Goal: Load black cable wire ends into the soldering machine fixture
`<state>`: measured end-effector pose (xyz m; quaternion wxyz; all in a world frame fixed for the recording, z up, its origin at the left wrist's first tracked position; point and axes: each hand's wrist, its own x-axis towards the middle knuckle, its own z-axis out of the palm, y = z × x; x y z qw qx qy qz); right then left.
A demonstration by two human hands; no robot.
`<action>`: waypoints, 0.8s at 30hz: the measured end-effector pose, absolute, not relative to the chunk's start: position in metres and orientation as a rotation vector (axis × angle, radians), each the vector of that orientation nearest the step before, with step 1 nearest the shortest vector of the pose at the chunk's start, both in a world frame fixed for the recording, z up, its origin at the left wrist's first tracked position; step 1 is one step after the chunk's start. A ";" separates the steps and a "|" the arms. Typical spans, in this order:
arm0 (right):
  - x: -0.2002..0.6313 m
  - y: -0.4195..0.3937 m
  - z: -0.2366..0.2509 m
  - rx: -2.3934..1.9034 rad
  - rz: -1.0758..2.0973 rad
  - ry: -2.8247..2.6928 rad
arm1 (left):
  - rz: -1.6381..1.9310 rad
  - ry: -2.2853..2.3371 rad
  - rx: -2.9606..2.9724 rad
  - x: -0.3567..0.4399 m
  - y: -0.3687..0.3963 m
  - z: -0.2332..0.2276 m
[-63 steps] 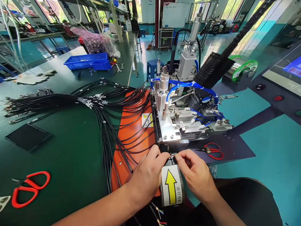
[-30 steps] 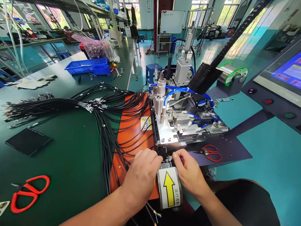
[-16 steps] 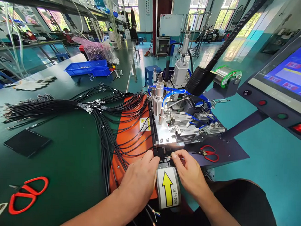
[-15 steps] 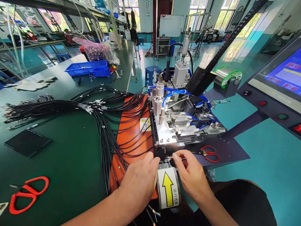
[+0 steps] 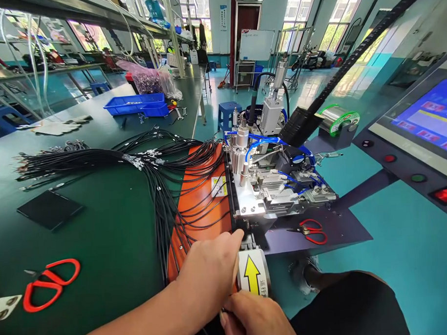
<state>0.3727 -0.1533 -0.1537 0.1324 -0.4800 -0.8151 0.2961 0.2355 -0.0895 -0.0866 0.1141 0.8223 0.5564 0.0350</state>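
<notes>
Green desk (image 5: 101, 225) under you, factory hall beyond. Your left hand (image 5: 208, 273), fingers curled loosely, rests on orange mat's near edge beside arrow-labelled roller (image 5: 254, 279). Your right hand (image 5: 256, 318) below it, grip unclear. Red scissors (image 5: 51, 283) near desk's left edge.

The counter (image 5: 82, 231) is matt green, the machine head (image 5: 261, 195) bright bare metal, its hoses (image 5: 266, 136) glossy blue plastic, the cables (image 5: 161, 189) matt black sheathing.
</notes>
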 end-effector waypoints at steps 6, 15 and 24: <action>0.392 -0.129 -0.116 -1.379 1.083 -2.041 | 0.577 1.281 2.386 0.240 -0.090 -0.091; 0.428 -0.090 -0.106 -1.492 1.155 -1.666 | 0.716 1.152 2.424 0.241 -0.083 -0.116; 0.439 -0.107 -0.134 -1.480 1.255 -1.413 | 0.864 1.169 2.510 0.243 -0.085 -0.118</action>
